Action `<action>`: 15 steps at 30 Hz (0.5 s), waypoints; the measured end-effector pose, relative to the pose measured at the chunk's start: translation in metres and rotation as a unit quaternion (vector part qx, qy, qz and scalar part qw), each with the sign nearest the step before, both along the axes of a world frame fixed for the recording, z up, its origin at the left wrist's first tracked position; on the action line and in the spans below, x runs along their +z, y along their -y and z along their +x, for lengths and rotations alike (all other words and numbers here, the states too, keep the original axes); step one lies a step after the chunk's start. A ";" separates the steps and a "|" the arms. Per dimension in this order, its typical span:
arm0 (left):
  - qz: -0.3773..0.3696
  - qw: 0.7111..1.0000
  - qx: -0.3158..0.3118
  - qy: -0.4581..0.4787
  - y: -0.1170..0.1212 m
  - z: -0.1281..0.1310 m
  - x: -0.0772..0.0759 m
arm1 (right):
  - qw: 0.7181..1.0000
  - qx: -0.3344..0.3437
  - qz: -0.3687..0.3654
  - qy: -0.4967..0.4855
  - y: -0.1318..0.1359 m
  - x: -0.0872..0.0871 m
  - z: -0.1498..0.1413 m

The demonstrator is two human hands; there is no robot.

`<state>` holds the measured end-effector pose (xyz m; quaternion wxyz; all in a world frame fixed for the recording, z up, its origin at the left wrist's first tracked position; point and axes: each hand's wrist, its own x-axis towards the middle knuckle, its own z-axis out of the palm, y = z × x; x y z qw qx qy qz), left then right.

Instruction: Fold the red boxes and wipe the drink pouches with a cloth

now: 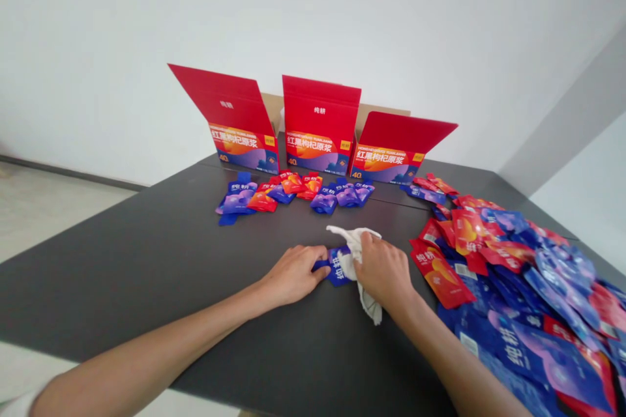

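Note:
On the dark table (205, 313) in front of me lies a blue drink pouch (337, 267), turned sideways. My left hand (296, 273) pinches the narrow spout end of this pouch between thumb and fingers. A white cloth (368, 296) is bunched in my right hand (386, 268), which presses it against the right part of the pouch. The cloth and fingers hide that end. Just beyond both hands, several red pouches (264, 197) and blue pouches (325, 199) lie in a loose row.
Three red cartons, a left one (244, 146), a middle one (317, 151) and a right one (384, 163), stand with lids raised at the table's back. A large heap of red and blue pouches (542, 345) covers the right side. A white wall (313, 13) rises behind.

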<state>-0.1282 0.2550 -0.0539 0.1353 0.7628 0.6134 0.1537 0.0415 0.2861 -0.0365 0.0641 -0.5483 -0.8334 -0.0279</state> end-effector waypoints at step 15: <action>-0.009 1.000 0.000 0.005 -0.002 -0.001 -0.004 | 0.997 0.080 -0.009 -0.003 0.001 0.000 -0.002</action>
